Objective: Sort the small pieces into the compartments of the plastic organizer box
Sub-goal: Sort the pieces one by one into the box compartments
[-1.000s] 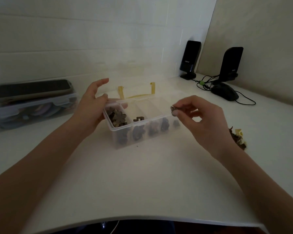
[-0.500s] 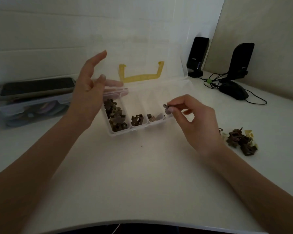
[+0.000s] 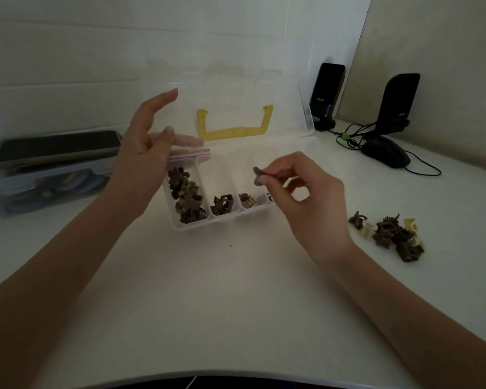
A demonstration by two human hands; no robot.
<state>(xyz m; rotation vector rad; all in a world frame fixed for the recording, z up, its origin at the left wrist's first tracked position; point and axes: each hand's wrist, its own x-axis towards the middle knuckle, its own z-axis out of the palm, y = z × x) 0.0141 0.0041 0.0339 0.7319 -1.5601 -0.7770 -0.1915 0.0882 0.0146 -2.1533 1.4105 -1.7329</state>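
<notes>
A clear plastic organizer box (image 3: 197,223) stands mid-table with its lid (image 3: 281,88) raised; a yellow handle (image 3: 233,130) shows through the lid. Its left compartment holds several brown pieces (image 3: 186,195), the middle one a few dark pieces (image 3: 222,204), the right one a few small pieces (image 3: 249,200). My right hand (image 3: 306,200) pinches a small grey-brown piece (image 3: 258,173) above the right compartment. My left hand (image 3: 146,155) is at the box's left end, fingers spread, fingertips touching the lid by the hinge. A pile of loose brown and cream pieces (image 3: 390,234) lies to the right.
A clear container (image 3: 40,186) with a dark phone (image 3: 59,146) on top sits at far left. Two black speakers (image 3: 327,96) (image 3: 399,103), a black mouse (image 3: 386,155) and cables (image 3: 348,136) occupy the back right. The table's near edge (image 3: 236,374) curves below.
The lid has swung up from nearly flat to raised. My left hand went from gripping the box's left end to open against the lid. My right hand kept the piece over the right compartment.
</notes>
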